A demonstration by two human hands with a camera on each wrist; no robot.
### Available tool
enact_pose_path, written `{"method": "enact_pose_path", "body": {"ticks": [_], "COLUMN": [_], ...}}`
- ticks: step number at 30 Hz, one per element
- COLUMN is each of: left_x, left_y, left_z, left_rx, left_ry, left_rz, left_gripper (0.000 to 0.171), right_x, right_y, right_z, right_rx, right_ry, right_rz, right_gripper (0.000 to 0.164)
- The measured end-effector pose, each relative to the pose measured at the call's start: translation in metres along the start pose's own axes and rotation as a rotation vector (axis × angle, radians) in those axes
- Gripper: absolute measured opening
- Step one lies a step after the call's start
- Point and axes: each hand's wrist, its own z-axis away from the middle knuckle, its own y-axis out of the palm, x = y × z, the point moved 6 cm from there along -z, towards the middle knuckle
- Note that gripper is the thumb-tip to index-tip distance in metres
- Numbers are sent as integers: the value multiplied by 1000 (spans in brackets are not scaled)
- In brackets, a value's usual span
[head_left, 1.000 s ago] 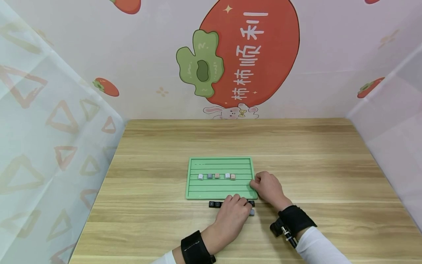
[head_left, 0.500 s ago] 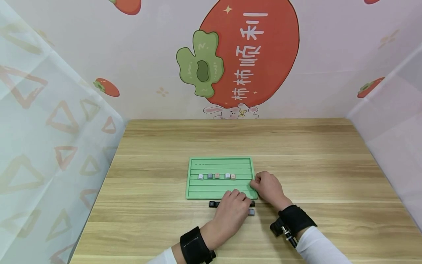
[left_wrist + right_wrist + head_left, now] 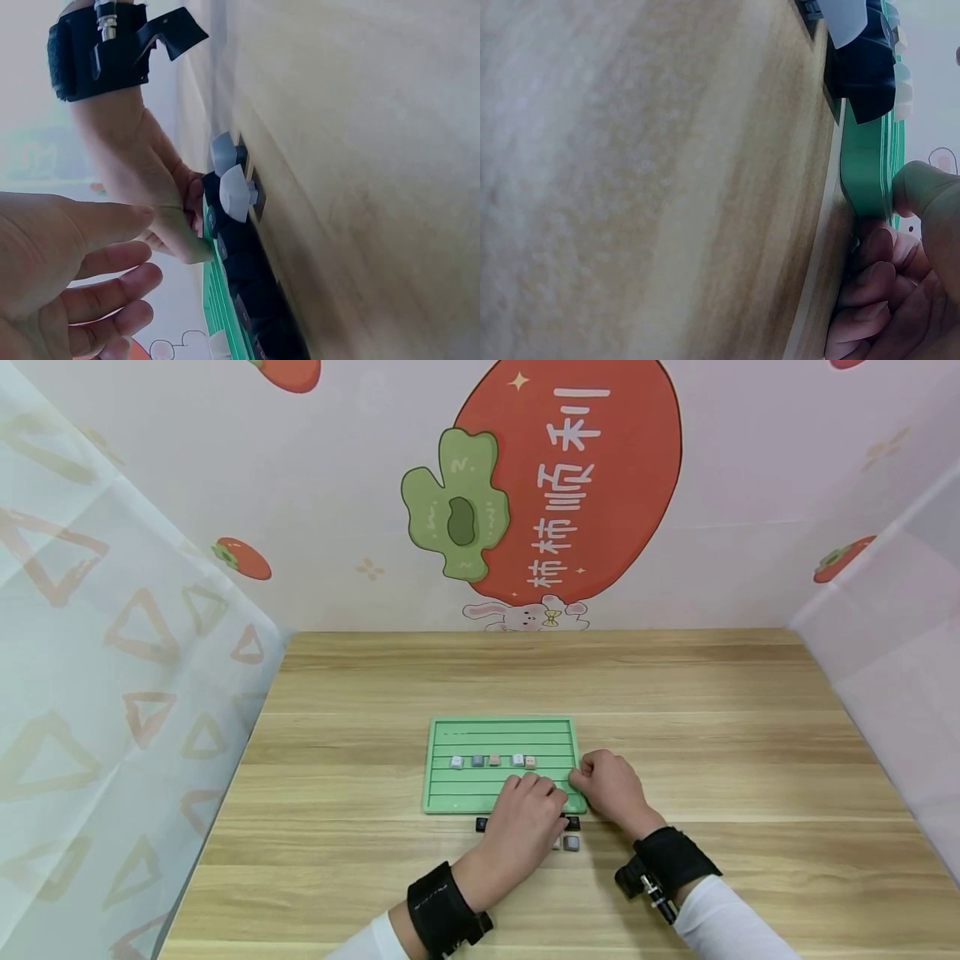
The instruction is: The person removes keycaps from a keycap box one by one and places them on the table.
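Note:
A green board (image 3: 442, 797) with ridged rows lies on the table; several white, grey and pinkish keycaps (image 3: 477, 761) stand along one middle row. My right hand (image 3: 613, 785) grips the board's right edge, its thumb on top and the other fingers curled at the side, as the right wrist view shows. Over the board's front edge hovers my left hand (image 3: 523, 818); its fingers are loosely bent, with nothing visible between thumb and fingers (image 3: 124, 285) in the left wrist view. Beneath it a row of black keycaps (image 3: 482, 824) is partly hidden.
A grey keycap (image 3: 572, 843) and a white keycap (image 3: 235, 193) sit in front of the black row. The wooden table (image 3: 337, 760) is bordered by a printed backdrop (image 3: 720, 527) behind and light sheets on both sides.
My left hand has moved forward a little, from the black keycaps to over the board's front rows, uncovering more of the keycaps in front. My right hand stays at the board's edge.

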Motion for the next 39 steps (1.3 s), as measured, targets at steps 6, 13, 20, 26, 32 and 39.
{"method": "enact_pose_path", "body": {"ticks": [6,13,20,26,32,39], "left_x": [8,18,30,40,47,59], "left_y": [-1,1,3,7,14,26], "left_z": [-6,-11,-16,-20,-24,-28], "left_rx": [3,32,27,34,51,103], "left_ry": [-24,-65,-108,-129,-147,-193], "left_rz": [10,25,16,28,46,51], "left_gripper": [25,27,29,33,41,43], "right_x": [2,3,2,1,2,3], "right_y": [-2,-3,-1,-1,-1,-2], "right_z": [1,1,0,0,0,1], "right_rx": [4,4,2,9,14,10], "right_ry": [0,-11,-22,-18,-8,-16], "right_rz": [7,8,9,10,8,4], "right_gripper": [30,30,31,31,31,32]}}
